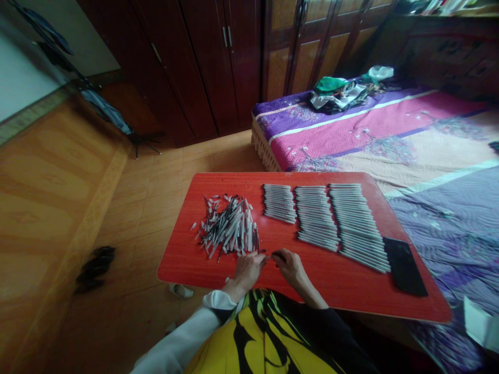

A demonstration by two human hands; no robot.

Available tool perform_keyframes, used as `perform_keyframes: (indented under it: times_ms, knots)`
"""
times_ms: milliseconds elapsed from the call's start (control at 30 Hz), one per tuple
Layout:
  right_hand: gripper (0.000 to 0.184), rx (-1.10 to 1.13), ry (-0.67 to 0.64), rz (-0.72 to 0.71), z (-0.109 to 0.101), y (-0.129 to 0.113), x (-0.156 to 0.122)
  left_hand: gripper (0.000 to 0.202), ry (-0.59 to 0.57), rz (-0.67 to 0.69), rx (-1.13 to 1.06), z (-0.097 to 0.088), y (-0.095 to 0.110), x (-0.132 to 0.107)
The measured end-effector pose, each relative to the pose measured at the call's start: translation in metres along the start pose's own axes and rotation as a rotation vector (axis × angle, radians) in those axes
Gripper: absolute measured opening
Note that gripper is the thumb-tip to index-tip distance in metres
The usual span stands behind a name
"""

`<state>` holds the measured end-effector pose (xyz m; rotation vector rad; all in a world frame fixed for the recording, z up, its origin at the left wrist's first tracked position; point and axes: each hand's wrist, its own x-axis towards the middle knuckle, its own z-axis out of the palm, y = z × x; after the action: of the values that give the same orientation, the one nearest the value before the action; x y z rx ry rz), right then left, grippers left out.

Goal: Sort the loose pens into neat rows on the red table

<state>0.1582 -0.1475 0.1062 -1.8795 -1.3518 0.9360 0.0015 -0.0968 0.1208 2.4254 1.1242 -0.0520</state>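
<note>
At the near edge of the red table, my left hand [248, 270] and my right hand [290, 265] are close together, both with fingers pinched. Between their fingertips is a small thin pen part [268, 257], dark towards the right hand; its exact shape is too small to make out. Just beyond my left hand lies a loose pile of pen parts [230, 226], with pale tubes, thin dark sticks and short clear caps mixed together. To the right, grey pens [356, 223] lie side by side in three columns, their dark ends facing left.
The red table [183, 244] has a black flat phone-like slab [405, 267] at its right side. A bed [351, 135] with a patterned cover adjoins it, bearing a heap of cloth [337, 93]. Dark wardrobes [210, 67] stand behind. Dark shoes [95, 269] lie on the floor at left.
</note>
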Motion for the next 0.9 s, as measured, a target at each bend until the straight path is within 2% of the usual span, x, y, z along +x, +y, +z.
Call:
perform_keyframes:
  times_ms: [133, 300, 500, 667, 833, 900]
  knots:
    - [0.031, -0.050, 0.011, 0.011, 0.0022, 0.0019, -0.0003, 0.031, -0.016, -0.012, 0.006, 0.0005, -0.0006, -0.0003]
    - [0.046, -0.211, 0.068, 0.080, 0.0009, -0.0012, -0.0024, 0.030, -0.032, -0.011, 0.023, 0.0001, -0.0006, 0.0007]
    - [0.038, -0.010, 0.043, 0.009, -0.0032, -0.0042, -0.0020, 0.031, -0.011, -0.005, 0.021, 0.0000, -0.0005, 0.0006]
    - [0.045, -0.116, 0.083, 0.057, 0.0015, 0.0017, -0.0007, 0.028, -0.026, 0.007, 0.020, 0.0023, -0.0005, 0.0004]
    - [0.039, 0.066, 0.040, 0.009, 0.0013, 0.0028, -0.0011, 0.024, -0.016, -0.023, -0.017, 0.0016, -0.0012, -0.0003]
    - [0.037, 0.054, 0.031, 0.018, 0.0010, 0.0019, -0.0011, 0.023, -0.027, -0.017, -0.025, 0.0012, -0.0012, -0.0007]
